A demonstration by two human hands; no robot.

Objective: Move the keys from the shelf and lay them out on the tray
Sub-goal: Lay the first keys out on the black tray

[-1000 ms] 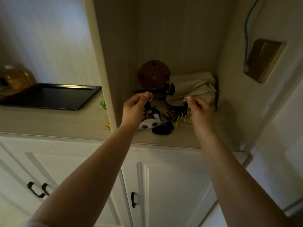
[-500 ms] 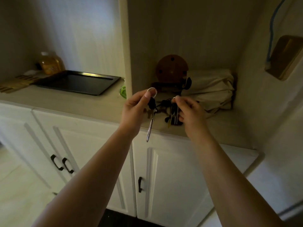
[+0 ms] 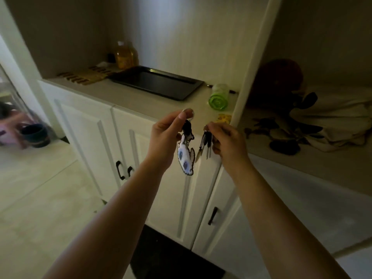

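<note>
Hands pinching key bunches, left and right, carrying toward bare tray; more keys waiting on shelf.

Tray — dark, smooth metal; keys — metal, shiny.
</note>
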